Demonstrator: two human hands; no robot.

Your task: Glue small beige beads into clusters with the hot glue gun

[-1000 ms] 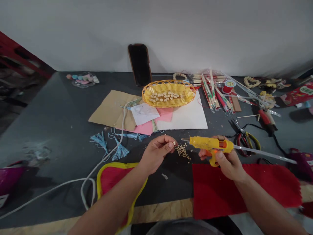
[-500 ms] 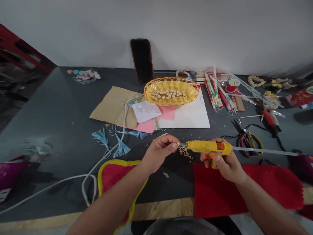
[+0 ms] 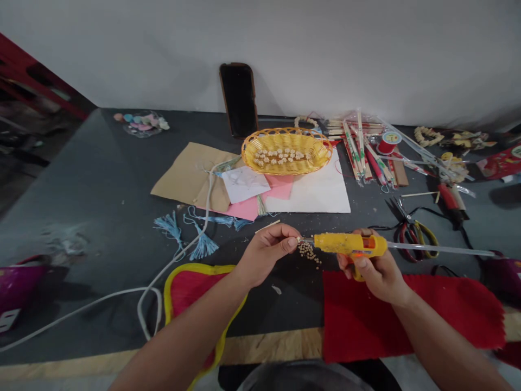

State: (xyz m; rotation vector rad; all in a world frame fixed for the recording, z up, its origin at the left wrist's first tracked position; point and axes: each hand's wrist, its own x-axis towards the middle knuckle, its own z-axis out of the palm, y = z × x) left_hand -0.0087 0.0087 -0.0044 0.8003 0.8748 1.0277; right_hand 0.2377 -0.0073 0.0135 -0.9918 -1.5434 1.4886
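My left hand (image 3: 268, 252) pinches a small pale bead (image 3: 298, 239) between thumb and fingertips. In my right hand (image 3: 376, 269) is a yellow glue gun (image 3: 350, 244), its metal nozzle pointing left and touching or almost touching the bead. A long clear glue stick (image 3: 439, 248) sticks out of the gun's back end. Just below the nozzle, a loose pile of small beads (image 3: 308, 252) lies on the dark table (image 3: 122, 233). Farther back, a yellow woven basket (image 3: 287, 168) holds several small bead clusters (image 3: 280, 156).
A phone (image 3: 239, 100) leans on the wall. Blue tassels (image 3: 204, 245) and a white cable (image 3: 148, 288) lie left. Scissors (image 3: 408, 225), wrapped chopsticks (image 3: 354, 146) and a red thread spool (image 3: 388, 142) are right. Red cloth (image 3: 362, 320) lies under my right forearm.
The view has shifted very slightly. Both hands keep their hold, with the nozzle still at the bead.
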